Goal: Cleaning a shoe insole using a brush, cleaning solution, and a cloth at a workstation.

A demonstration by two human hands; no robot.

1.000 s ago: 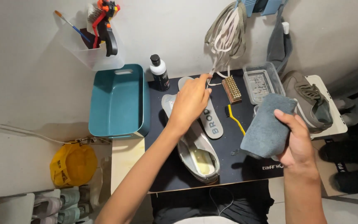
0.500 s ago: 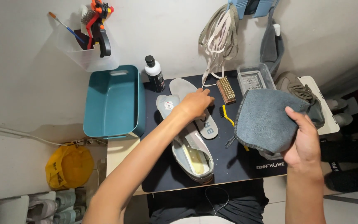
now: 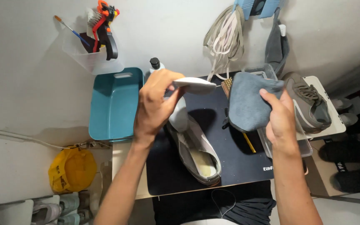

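The left hand (image 3: pixel 155 104) pinches 1 pale insole (image 3: pixel 194 84) by its end, lifted clear above the grey shoe (image 3: pixel 196 152) on the dark mat (image 3: pixel 238 160), seemingly to present its face. At 3 o'clock from it, the right hand (image 3: pixel 281 118) is clamped on a blue-grey cloth (image 3: pixel 246 104), bunched as a wiping pad. A teal tub (image 3: pixel 113 104) sits at 9 o'clock.

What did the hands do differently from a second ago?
The left hand picked an insole up off the dark mat and lifted it. The right hand kept its grip on the grey cloth. The shoe on the mat stayed put.
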